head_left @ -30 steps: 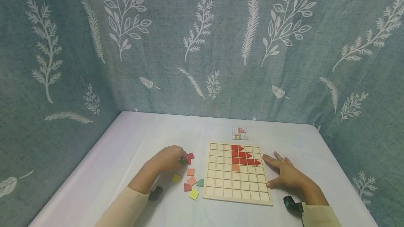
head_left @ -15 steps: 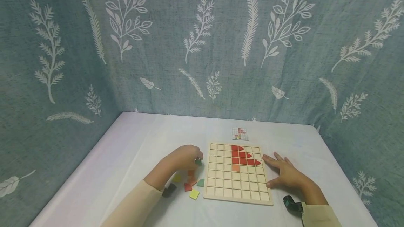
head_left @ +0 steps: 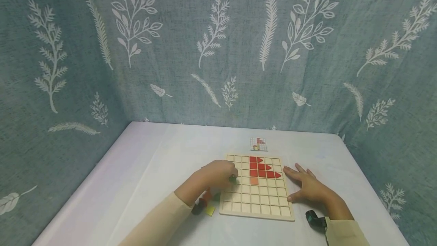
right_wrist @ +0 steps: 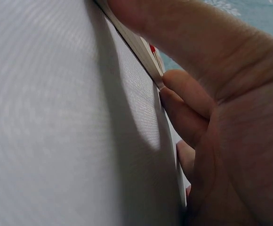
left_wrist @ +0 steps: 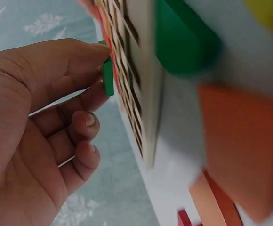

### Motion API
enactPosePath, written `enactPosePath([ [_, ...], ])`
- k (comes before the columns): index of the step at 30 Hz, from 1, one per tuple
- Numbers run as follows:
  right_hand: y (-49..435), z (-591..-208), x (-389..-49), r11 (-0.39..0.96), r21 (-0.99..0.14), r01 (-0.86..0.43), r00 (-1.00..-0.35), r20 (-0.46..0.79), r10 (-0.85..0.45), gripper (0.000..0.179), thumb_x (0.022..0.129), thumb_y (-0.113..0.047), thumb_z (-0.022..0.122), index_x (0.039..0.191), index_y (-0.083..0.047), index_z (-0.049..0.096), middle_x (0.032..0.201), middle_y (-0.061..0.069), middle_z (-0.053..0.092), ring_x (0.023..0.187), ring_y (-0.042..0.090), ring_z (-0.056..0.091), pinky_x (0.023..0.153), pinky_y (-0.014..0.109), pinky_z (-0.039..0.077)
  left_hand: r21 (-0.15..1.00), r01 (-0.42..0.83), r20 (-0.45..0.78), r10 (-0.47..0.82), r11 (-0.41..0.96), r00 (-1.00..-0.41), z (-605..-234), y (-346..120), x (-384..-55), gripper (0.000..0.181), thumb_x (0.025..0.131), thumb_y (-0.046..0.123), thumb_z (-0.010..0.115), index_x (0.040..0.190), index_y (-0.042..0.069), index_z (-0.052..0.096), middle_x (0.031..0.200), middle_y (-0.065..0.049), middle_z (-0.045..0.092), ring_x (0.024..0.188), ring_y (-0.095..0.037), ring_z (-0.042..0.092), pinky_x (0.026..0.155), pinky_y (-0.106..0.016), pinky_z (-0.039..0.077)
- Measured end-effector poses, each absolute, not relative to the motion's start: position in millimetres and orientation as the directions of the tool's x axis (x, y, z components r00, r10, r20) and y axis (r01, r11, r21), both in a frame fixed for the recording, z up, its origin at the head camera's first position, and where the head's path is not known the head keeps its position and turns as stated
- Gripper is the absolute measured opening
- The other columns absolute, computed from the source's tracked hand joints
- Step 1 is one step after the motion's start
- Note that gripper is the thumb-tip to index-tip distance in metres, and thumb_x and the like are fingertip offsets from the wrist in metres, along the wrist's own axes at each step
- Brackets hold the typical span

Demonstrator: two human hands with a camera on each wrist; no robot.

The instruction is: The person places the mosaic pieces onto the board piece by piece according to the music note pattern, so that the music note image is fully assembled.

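Observation:
My left hand (head_left: 218,174) pinches a green tile (left_wrist: 108,75) between thumb and fingers, over the left part of the wooden grid board (head_left: 256,210). Red tiles (head_left: 262,166) form three pointed rows in the board's upper middle, and an orange square tile (head_left: 254,180) sits below them. My right hand (head_left: 308,187) lies with spread fingers against the board's right edge; in the right wrist view the thumb (right_wrist: 174,28) and fingertips are at the rim. A second green tile (left_wrist: 186,40), with one rounded side, lies beside the board in the left wrist view.
Loose orange tiles (left_wrist: 240,146) and a yellow tile (head_left: 210,210) lie on the white table left of the board, partly hidden by my left arm. A small pattern card (head_left: 258,144) lies beyond the board. Patterned fabric (head_left: 218,48) surrounds the table.
My left hand has carried the green tile rightward from the loose tiles to over the board. The right hand has stayed at the board's edge.

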State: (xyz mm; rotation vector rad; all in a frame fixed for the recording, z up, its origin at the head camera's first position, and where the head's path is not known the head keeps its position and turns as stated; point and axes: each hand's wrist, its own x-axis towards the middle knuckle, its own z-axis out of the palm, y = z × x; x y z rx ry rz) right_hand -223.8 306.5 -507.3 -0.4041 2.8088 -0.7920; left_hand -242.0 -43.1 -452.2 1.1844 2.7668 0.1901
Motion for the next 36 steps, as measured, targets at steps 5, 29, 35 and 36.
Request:
enactPosePath([
  [5,307.9,-508.1,-224.8,0.812,-0.537,-0.228,-0.939,-0.099,-0.329,0.118,0.049,-0.06,0.085,0.149,-0.014,0.041,0.153,0.014,0.033,0.144,0.044,0.005,0.111,0.06,-0.003,0.149,0.744,-0.029,0.755,0.652,-0.656,-451.5,-26.6,-239.5,0.021,0.081,0.022,0.078,0.102,0.018,0.075,0.087,0.013,0.062,0.076,-0.002,0.054,0.079,-0.023,0.049],
  [29,305.9,-506.4,-223.6,0.822,-0.534,-0.199,-0.94,-0.132,-0.313,0.119,0.048,-0.06,0.085,0.15,-0.017,0.04,0.155,0.013,0.03,0.143,0.045,0.004,0.11,0.063,-0.002,0.114,0.757,-0.106,0.765,0.644,-0.635,-454.8,21.4,-222.5,0.016,0.083,0.026,0.079,0.098,0.027,0.074,0.076,0.017,0.054,0.069,-0.004,0.05,0.073,-0.02,0.047],
  [35,306.4,-506.1,-223.5,0.827,-0.531,-0.186,-0.946,-0.131,-0.297,0.119,0.048,-0.059,0.085,0.15,-0.018,0.04,0.155,0.014,0.029,0.143,0.046,0.004,0.108,0.066,-0.001,0.107,0.772,-0.085,0.779,0.627,-0.621,-456.2,24.5,-224.3,0.016,0.083,0.025,0.079,0.098,0.026,0.074,0.076,0.017,0.054,0.068,-0.004,0.05,0.07,-0.019,0.047],
  [36,306.5,-506.3,-223.8,0.827,-0.53,-0.186,-0.946,-0.132,-0.298,0.119,0.048,-0.059,0.085,0.15,-0.018,0.04,0.155,0.014,0.029,0.143,0.046,0.004,0.108,0.066,-0.001,0.106,0.774,-0.083,0.782,0.624,-0.618,-456.7,25.0,-225.1,0.015,0.083,0.025,0.079,0.097,0.026,0.074,0.075,0.016,0.054,0.067,-0.005,0.049,0.069,-0.019,0.046],
])
